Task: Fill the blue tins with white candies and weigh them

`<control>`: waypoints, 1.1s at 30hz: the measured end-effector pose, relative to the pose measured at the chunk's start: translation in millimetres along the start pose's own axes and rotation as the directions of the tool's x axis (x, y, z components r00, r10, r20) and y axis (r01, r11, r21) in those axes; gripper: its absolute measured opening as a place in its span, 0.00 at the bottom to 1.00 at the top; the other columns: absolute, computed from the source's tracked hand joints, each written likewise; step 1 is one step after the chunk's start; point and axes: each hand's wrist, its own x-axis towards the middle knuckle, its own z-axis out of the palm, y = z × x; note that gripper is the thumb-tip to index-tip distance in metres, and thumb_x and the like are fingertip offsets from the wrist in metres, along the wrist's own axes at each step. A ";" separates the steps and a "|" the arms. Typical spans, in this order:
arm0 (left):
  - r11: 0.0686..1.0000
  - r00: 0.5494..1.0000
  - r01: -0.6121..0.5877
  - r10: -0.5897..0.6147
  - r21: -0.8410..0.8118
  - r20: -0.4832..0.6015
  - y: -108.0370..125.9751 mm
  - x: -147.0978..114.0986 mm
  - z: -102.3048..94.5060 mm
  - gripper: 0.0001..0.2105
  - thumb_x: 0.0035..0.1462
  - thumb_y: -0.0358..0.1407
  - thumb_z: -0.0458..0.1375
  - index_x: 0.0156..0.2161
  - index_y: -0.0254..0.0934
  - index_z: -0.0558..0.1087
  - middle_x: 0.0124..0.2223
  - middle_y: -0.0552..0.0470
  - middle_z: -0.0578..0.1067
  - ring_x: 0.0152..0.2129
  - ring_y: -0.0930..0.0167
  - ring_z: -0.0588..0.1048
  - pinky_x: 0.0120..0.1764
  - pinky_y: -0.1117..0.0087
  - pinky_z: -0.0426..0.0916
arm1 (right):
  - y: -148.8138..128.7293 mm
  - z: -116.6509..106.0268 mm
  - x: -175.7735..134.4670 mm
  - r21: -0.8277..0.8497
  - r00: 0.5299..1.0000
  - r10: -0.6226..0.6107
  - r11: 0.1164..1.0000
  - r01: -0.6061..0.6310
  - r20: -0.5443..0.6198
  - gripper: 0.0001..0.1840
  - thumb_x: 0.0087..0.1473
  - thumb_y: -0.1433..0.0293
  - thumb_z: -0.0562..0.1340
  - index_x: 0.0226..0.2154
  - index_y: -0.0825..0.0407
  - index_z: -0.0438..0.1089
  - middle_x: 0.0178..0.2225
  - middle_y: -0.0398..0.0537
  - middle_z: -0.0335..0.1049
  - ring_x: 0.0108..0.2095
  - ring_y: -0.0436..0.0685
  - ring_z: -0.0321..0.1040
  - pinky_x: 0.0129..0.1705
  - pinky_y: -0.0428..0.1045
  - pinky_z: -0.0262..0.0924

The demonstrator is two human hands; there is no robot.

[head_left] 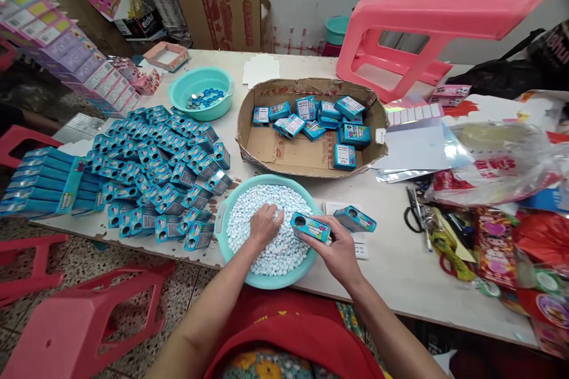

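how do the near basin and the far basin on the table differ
The near basin is heaped widely with small white pieces, while the far basin holds a scattering of round blue and silver pieces. The near basin has the left hand in it; the far basin has no hand in it. The near basin sits at the table's front edge, the far basin toward the back. Both are round and turquoise.
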 end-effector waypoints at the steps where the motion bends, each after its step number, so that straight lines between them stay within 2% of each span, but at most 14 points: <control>1: 0.981 0.996 0.075 -0.082 -0.176 -0.032 -0.6 0.4 -3.5 0.08 0.50 0.40 0.58 0.27 0.38 0.70 0.30 0.50 0.70 0.31 0.68 0.68 0.35 0.70 0.61 | -0.2 0.3 -0.8 -0.016 1.000 -0.001 1.000 0.001 0.010 0.16 0.47 0.63 0.67 0.40 0.49 0.69 0.38 0.48 0.69 0.40 0.58 0.67 0.42 0.53 0.62; 3: 0.861 0.969 0.208 -0.247 -0.463 -0.024 4.2 0.7 -13.2 0.10 0.46 0.41 0.60 0.23 0.37 0.68 0.25 0.54 0.68 0.25 0.71 0.67 0.28 0.73 0.59 | -0.4 1.4 -2.0 -0.045 1.000 0.001 0.999 0.000 0.031 0.16 0.47 0.63 0.67 0.40 0.48 0.69 0.38 0.48 0.69 0.40 0.59 0.67 0.42 0.54 0.62; 5: 0.722 0.941 0.287 -0.336 -0.630 0.044 17.7 -1.1 -26.5 0.12 0.47 0.43 0.59 0.23 0.37 0.66 0.23 0.56 0.66 0.18 0.75 0.63 0.21 0.75 0.55 | -0.3 4.5 -2.8 -0.066 0.998 0.005 0.998 -0.001 0.056 0.16 0.47 0.64 0.67 0.40 0.48 0.69 0.38 0.48 0.69 0.41 0.60 0.67 0.42 0.54 0.62; 8: 0.473 0.945 0.273 -0.293 -0.837 0.143 47.0 -7.8 -48.7 0.11 0.50 0.43 0.56 0.27 0.36 0.66 0.27 0.56 0.67 0.16 0.77 0.62 0.16 0.76 0.53 | -1.1 14.8 -3.9 -0.081 0.995 -0.008 0.997 0.016 0.098 0.15 0.47 0.66 0.67 0.40 0.48 0.69 0.38 0.48 0.69 0.41 0.60 0.67 0.43 0.53 0.62; 10: 0.297 0.960 0.218 -0.235 -0.930 0.150 65.4 -12.1 -60.0 0.10 0.49 0.41 0.58 0.29 0.35 0.67 0.29 0.54 0.68 0.17 0.77 0.65 0.17 0.76 0.57 | -3.4 24.0 -4.4 -0.082 0.992 -0.017 0.996 0.027 0.126 0.14 0.47 0.68 0.67 0.40 0.48 0.69 0.38 0.48 0.69 0.41 0.59 0.66 0.43 0.53 0.62; 12: 0.224 0.965 0.175 -0.233 -0.959 0.122 78.1 -14.6 -66.4 0.09 0.48 0.38 0.59 0.28 0.35 0.66 0.28 0.55 0.68 0.19 0.77 0.67 0.20 0.76 0.61 | -7.4 32.2 -4.4 -0.080 0.989 -0.023 0.996 0.035 0.147 0.15 0.47 0.69 0.67 0.40 0.48 0.69 0.37 0.47 0.68 0.40 0.59 0.66 0.42 0.52 0.62; 14: 0.172 0.954 0.163 -0.279 -0.971 0.111 84.6 -15.0 -68.9 0.09 0.48 0.37 0.60 0.28 0.35 0.65 0.27 0.56 0.67 0.20 0.77 0.67 0.21 0.76 0.63 | -12.7 37.1 -3.5 -0.077 0.987 -0.031 0.996 0.043 0.155 0.15 0.46 0.70 0.67 0.40 0.48 0.69 0.37 0.46 0.68 0.39 0.58 0.67 0.41 0.52 0.62; 17: 0.148 0.945 0.142 -0.316 -0.979 0.089 86.5 -12.9 -69.1 0.11 0.48 0.37 0.61 0.28 0.36 0.62 0.26 0.58 0.65 0.18 0.79 0.66 0.21 0.77 0.63 | -19.7 38.2 -0.9 -0.080 0.990 -0.041 0.995 0.052 0.134 0.16 0.45 0.71 0.66 0.40 0.48 0.69 0.37 0.46 0.68 0.39 0.58 0.66 0.41 0.51 0.62; 23: 0.250 0.935 0.150 -0.350 -0.956 0.055 88.2 -8.6 -61.6 0.12 0.46 0.39 0.63 0.27 0.35 0.64 0.24 0.59 0.65 0.17 0.80 0.65 0.23 0.77 0.64 | -17.4 36.4 2.3 -0.108 0.994 -0.023 0.994 0.034 0.104 0.15 0.44 0.71 0.67 0.38 0.48 0.69 0.35 0.46 0.68 0.38 0.58 0.67 0.40 0.52 0.62; 27: 0.279 0.947 0.137 -0.317 -0.950 0.044 97.0 -10.9 -58.9 0.13 0.49 0.41 0.61 0.26 0.34 0.65 0.24 0.57 0.66 0.19 0.78 0.67 0.24 0.76 0.64 | -15.9 34.6 1.5 -0.087 0.994 -0.028 0.995 0.037 0.106 0.16 0.43 0.72 0.66 0.38 0.48 0.70 0.35 0.46 0.68 0.38 0.58 0.67 0.40 0.52 0.62; 33: 0.326 0.956 0.076 -0.292 -0.942 -0.024 106.5 -5.8 -62.6 0.15 0.51 0.43 0.59 0.24 0.35 0.62 0.19 0.59 0.63 0.16 0.78 0.65 0.24 0.76 0.63 | -18.2 33.0 3.1 -0.021 0.998 -0.036 0.999 0.038 0.060 0.15 0.43 0.73 0.66 0.37 0.48 0.70 0.34 0.45 0.68 0.37 0.57 0.66 0.41 0.51 0.62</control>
